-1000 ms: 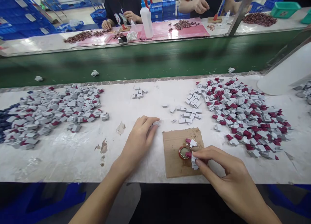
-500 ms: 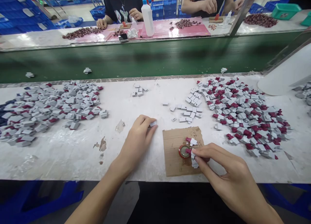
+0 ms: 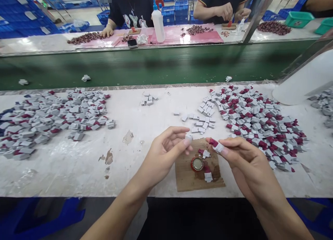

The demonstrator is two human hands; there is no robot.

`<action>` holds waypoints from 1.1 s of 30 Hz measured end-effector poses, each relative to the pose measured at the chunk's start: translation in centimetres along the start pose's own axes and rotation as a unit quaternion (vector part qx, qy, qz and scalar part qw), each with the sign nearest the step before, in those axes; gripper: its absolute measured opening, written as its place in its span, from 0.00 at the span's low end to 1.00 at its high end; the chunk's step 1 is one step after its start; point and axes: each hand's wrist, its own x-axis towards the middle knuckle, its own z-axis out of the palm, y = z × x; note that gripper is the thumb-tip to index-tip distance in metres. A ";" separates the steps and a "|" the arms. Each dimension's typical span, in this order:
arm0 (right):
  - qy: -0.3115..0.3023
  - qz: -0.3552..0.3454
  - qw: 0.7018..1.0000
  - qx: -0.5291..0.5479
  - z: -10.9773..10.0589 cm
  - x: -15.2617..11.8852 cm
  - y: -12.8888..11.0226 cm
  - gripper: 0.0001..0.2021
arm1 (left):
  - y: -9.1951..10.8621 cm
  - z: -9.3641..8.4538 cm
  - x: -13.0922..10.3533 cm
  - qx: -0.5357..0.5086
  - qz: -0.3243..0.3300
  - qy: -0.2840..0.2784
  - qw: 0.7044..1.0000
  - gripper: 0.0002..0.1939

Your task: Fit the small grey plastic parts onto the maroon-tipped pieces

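Between thumb and fingers, my left hand (image 3: 166, 153) pinches a small light-grey plastic block (image 3: 189, 137). My right hand (image 3: 249, 167) grips a small grey-and-maroon plastic piece (image 3: 216, 145), its maroon end pointing left toward the block, with a gap between the two. Below them lies a brown cardboard square (image 3: 186, 179), wet in places. On it sit an upturned red bottle cap (image 3: 197, 164) and two more grey-and-maroon pieces, one behind the cap (image 3: 206, 153) and one to its front right (image 3: 208, 176).
Loose grey blocks (image 3: 201, 123) lie behind the cardboard. Heaps of grey-and-maroon pieces spread at right (image 3: 260, 122) and left (image 3: 57, 118). A white container (image 3: 301, 80) leans at far right. Beyond a green belt (image 3: 156, 66), two people work at a table with a white bottle (image 3: 158, 24).
My left hand has lifted its grey block off the table and moved right. My right hand has raised its piece from the bottle cap to face the block.
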 end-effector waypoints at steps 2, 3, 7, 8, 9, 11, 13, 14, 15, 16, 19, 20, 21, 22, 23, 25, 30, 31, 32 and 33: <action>0.017 0.020 0.997 0.074 0.4 0.7 0.2 0.07 | 0.1 1.2 0.2 -0.084 -0.022 -0.013 0.996 0.15; 0.016 0.027 0.995 0.099 0.6 0.9 0.2 0.07 | 0.2 1.6 0.3 -0.121 -0.033 -0.018 0.992 0.15; 0.009 0.028 0.990 0.139 1.0 1.2 0.1 0.05 | -0.1 2.8 0.9 -0.207 -0.067 -0.030 0.976 0.18; 0.010 0.022 0.990 0.136 1.0 1.2 0.2 0.05 | -0.2 2.9 1.0 -0.214 -0.070 -0.036 0.974 0.19; 0.012 0.015 0.991 0.132 1.0 1.1 0.2 0.05 | -0.3 3.0 1.1 -0.217 -0.072 -0.042 0.973 0.20; 0.016 0.006 0.993 0.121 1.0 1.1 0.3 0.05 | -0.5 3.2 1.3 -0.216 -0.068 -0.048 0.973 0.18; 0.024 0.001 0.994 0.109 0.9 1.1 0.5 0.06 | -0.7 3.3 1.5 -0.213 -0.064 -0.050 0.974 0.16; 0.029 0.001 0.994 0.102 0.9 1.1 0.5 0.06 | -0.8 3.3 1.5 -0.210 -0.063 -0.051 0.974 0.15; 0.033 0.002 0.995 0.094 0.9 1.1 0.5 0.07 | -0.9 3.3 1.5 -0.207 -0.063 -0.052 0.975 0.15; 0.036 0.002 0.996 0.086 1.0 1.1 0.5 0.08 | -1.0 3.2 1.5 -0.203 -0.062 -0.052 0.976 0.15; 0.034 0.009 0.997 0.069 1.0 1.2 0.5 0.08 | -1.2 3.1 1.5 -0.192 -0.062 -0.050 0.978 0.15; 0.030 0.010 0.997 0.067 1.0 1.3 0.5 0.08 | -1.3 3.1 1.5 -0.190 -0.063 -0.050 0.978 0.15; 0.026 0.010 0.998 0.063 0.9 1.3 0.5 0.08 | -1.3 3.0 1.5 -0.188 -0.064 -0.051 0.979 0.15; 0.023 0.009 0.998 0.059 0.8 1.3 0.5 0.08 | -1.3 3.0 1.5 -0.183 -0.065 -0.052 0.980 0.15; 0.019 0.007 0.999 0.050 0.7 1.3 0.5 0.07 | -1.3 2.9 1.5 -0.174 -0.065 -0.052 0.981 0.15; -0.002 0.012 1.000 0.024 0.4 1.4 0.4 0.07 | -1.1 2.8 1.4 -0.140 -0.057 -0.054 0.987 0.15; -0.086 0.051 0.995 0.015 -0.4 2.2 -1.0 0.04 | 0.2 2.3 1.5 -0.063 -0.019 -0.080 0.995 0.12; -0.099 0.053 0.994 0.016 -0.4 2.4 -1.3 0.04 | 0.6 2.1 1.5 -0.050 -0.017 -0.085 0.995 0.12; -0.110 0.053 0.992 0.011 -0.4 2.7 -1.7 0.04 | 1.0 1.9 1.7 -0.036 -0.017 -0.089 0.995 0.11; -0.118 0.050 0.992 0.004 -0.4 2.9 -1.9 0.03 | 1.3 1.7 1.9 -0.020 -0.016 -0.095 0.995 0.11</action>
